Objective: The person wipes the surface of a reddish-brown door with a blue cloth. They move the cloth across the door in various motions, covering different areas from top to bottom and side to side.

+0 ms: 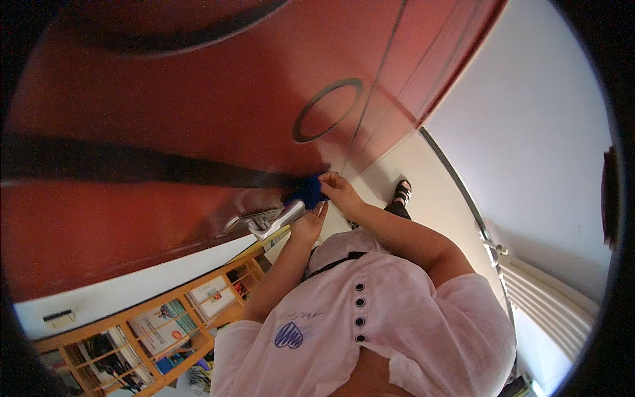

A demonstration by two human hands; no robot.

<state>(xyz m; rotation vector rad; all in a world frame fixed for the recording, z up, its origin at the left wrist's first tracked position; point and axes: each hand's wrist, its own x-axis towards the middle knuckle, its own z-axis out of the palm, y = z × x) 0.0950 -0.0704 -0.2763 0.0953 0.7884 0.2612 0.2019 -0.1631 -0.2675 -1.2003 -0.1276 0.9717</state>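
Observation:
A bunched piece of dark blue fabric (311,190) lies against the outer end of a silver lever door handle (283,221) on a red door (198,99). My right hand (340,192) pinches the fabric's right edge between thumb and fingertips. Just below it, close beside the lever, is my left hand (308,226), its fingers pointing up at the fabric's lower edge. Whether those fingers grip the fabric cannot be made out at this size. Part of the fabric's far side is hidden.
A wooden shelf unit (163,332) with books and magazines runs along the lower left, beyond the door's edge. A white wall (531,124) and a ribbed radiator (545,293) stand to the right. My sandalled foot (404,191) rests on the pale floor (436,198).

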